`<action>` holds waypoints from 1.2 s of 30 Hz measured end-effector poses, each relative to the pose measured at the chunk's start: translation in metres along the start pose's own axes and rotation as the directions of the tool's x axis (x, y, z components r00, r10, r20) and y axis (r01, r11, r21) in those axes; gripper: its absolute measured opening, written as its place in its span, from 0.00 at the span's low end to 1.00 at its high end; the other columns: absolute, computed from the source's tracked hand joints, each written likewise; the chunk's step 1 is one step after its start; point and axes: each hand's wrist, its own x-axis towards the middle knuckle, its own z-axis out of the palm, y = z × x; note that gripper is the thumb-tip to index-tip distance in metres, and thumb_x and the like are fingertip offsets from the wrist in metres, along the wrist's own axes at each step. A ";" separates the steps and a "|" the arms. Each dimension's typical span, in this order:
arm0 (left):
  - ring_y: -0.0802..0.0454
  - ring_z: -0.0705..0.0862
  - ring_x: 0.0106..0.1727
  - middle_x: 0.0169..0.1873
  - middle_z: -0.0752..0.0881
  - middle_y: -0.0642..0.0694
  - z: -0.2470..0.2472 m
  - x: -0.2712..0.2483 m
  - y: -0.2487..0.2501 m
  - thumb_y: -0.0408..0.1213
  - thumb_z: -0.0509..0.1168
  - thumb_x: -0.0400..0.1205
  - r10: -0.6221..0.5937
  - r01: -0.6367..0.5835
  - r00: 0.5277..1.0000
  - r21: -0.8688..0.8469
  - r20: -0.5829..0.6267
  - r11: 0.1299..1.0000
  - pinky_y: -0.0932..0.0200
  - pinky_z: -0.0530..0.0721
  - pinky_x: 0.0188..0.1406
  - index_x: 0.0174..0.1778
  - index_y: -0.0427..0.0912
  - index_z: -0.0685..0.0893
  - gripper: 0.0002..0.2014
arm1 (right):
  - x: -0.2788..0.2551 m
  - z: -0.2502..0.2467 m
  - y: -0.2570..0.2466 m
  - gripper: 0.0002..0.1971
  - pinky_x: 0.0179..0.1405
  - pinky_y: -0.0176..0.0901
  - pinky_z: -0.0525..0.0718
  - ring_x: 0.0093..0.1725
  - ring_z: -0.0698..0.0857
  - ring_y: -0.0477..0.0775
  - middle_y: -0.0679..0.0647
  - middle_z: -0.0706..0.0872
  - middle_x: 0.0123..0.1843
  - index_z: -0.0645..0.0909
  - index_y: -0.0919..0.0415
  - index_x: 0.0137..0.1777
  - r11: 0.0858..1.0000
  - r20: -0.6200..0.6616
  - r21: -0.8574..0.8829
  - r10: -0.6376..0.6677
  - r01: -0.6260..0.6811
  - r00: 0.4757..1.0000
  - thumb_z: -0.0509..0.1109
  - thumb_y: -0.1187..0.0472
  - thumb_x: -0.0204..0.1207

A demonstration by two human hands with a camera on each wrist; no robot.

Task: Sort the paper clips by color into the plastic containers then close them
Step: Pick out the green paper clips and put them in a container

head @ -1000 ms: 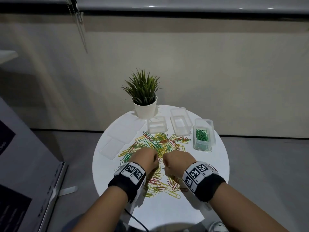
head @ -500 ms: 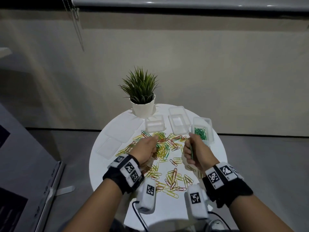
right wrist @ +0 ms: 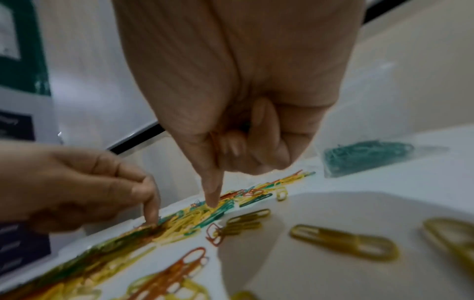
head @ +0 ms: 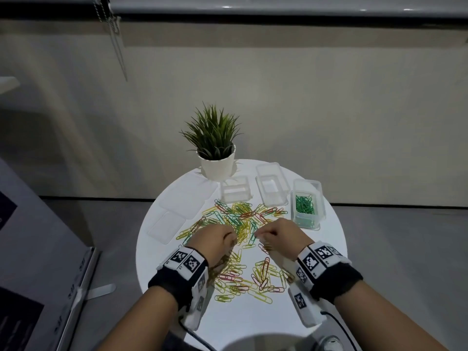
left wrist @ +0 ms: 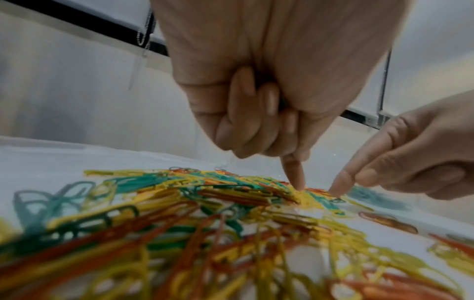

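Observation:
Loose yellow, green and red paper clips (head: 243, 219) are spread over the round white table (head: 326, 254). At the back stand three open clear containers: a small bare one (head: 234, 192), a longer bare one (head: 272, 187), and one with green clips (head: 305, 205). My left hand (head: 231, 238) and right hand (head: 260, 234) are side by side over the pile. Each presses one straight index finger onto the clips, the left fingertip (left wrist: 296, 182) and the right fingertip (right wrist: 212, 201), with the other fingers curled into the palm. I cannot tell whether the curled fingers hold any clips.
A potted plant (head: 216, 150) stands at the table's back edge. Clear lids (head: 167, 225) lie on the left side. A grey panel (head: 30, 249) leans beside the table on the left. Bare tabletop shows at the near edge.
My right hand has come back from the green-clip container to the pile. A green clip it pinched half a second ago is out of sight. The left hand stayed at the pile.

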 end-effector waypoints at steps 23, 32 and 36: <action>0.49 0.82 0.47 0.43 0.85 0.50 0.006 0.055 0.045 0.44 0.71 0.76 -0.131 0.131 0.991 0.039 0.006 0.991 0.58 0.75 0.41 0.41 0.49 0.80 0.06 | 0.011 0.004 -0.010 0.16 0.42 0.43 0.73 0.44 0.75 0.55 0.53 0.74 0.39 0.63 0.53 0.32 0.940 0.198 -0.331 0.151 -0.078 0.969 0.62 0.58 0.81; 0.46 0.85 0.47 0.43 0.88 0.48 0.007 0.054 0.047 0.41 0.68 0.76 -0.182 0.184 0.983 0.102 -0.026 0.978 0.58 0.80 0.42 0.44 0.46 0.85 0.04 | -0.018 -0.017 0.004 0.13 0.14 0.30 0.57 0.20 0.63 0.48 0.54 0.64 0.26 0.66 0.58 0.30 0.190 0.257 0.945 0.066 -0.265 0.964 0.51 0.60 0.77; 0.45 0.86 0.45 0.42 0.88 0.45 0.006 0.049 0.052 0.39 0.69 0.73 -0.217 0.214 0.976 0.144 0.009 0.966 0.57 0.82 0.40 0.43 0.42 0.85 0.05 | -0.006 -0.010 0.001 0.15 0.15 0.33 0.64 0.21 0.71 0.50 0.54 0.73 0.25 0.74 0.62 0.36 0.257 0.213 0.932 0.180 -0.255 0.960 0.54 0.60 0.83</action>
